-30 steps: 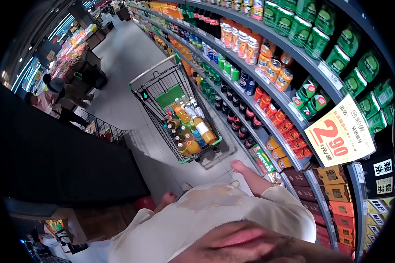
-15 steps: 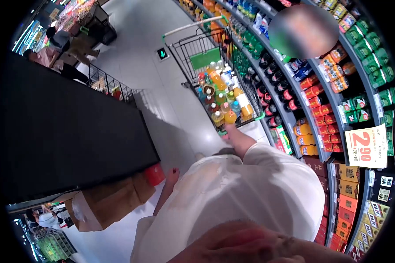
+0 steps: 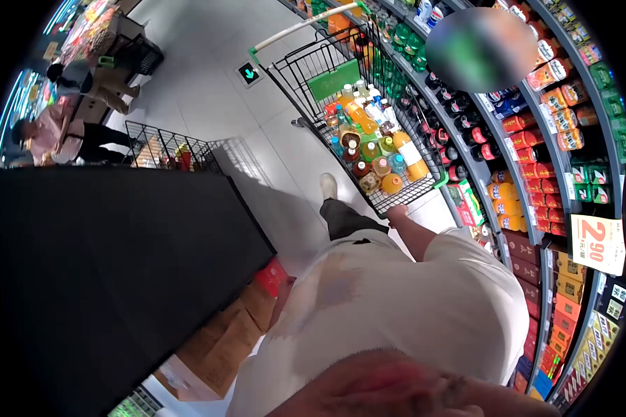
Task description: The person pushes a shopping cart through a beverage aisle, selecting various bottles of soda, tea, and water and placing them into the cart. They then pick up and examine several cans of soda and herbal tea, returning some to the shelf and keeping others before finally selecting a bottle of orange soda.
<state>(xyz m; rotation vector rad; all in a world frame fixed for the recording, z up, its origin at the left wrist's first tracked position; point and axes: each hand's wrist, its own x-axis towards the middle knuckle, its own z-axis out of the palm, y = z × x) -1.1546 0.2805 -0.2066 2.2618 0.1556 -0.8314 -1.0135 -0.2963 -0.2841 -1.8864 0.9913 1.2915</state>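
Observation:
A wire shopping cart (image 3: 311, 76) stands ahead of me, its white handle bar at the far end. Inside lie many drink bottles, among them an orange juice bottle (image 3: 410, 157) with a white label and a round orange-coloured one (image 3: 391, 183). My right hand (image 3: 396, 213) is closed on the near end of the cart, just below the bottles. My left hand (image 3: 289, 282) hangs low at my side near a red box (image 3: 271, 276); its fingers are mostly hidden.
Drink shelves (image 3: 497, 132) curve along the right, with a price sign (image 3: 597, 244). A large black panel (image 3: 118, 250) and a cardboard box (image 3: 219, 347) flank me on the left. Beyond the panel are another cart (image 3: 170, 146) and two people (image 3: 90, 87).
The cart, bottles and shelves sit further right and lower in view. My left hand is more hidden beside my shirt, and a pale shoe on a dark-trousered leg shows ahead. My right hand stays on the cart.

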